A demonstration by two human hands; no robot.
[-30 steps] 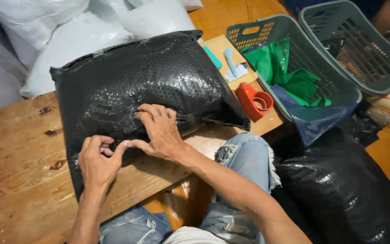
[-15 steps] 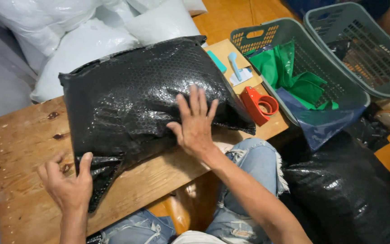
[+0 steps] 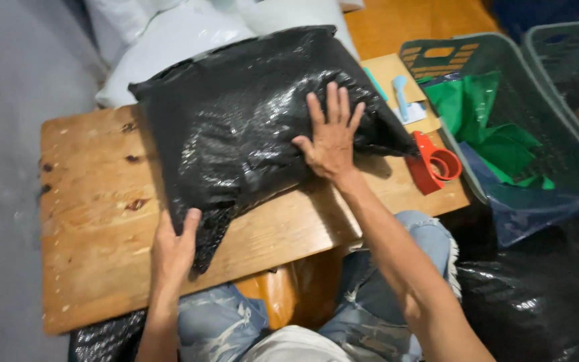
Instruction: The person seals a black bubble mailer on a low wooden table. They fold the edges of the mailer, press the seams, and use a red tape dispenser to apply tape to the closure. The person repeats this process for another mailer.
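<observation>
Since the earlier frame my left hand point(image 3: 174, 248) has slid onto the black bag's point(image 3: 249, 127) lower corner — fingers together; right hand point(image 3: 330, 137) presses mid-frame, fingers spread.

One stuffed black bubble-wrap package point(image 3: 249, 127), pillow-shaped and glossy, lies diagonally across the wooden table point(image 3: 95, 221); its near corner tapers to a crumpled tail at the table's front edge. White padded packages point(image 3: 189, 33) are stacked behind it, touching its far side. A second black plastic package point(image 3: 537, 302) sits on the floor at lower right. A flat tan envelope point(image 3: 397, 70) lies on the table's right end. No screens or signs.
</observation>
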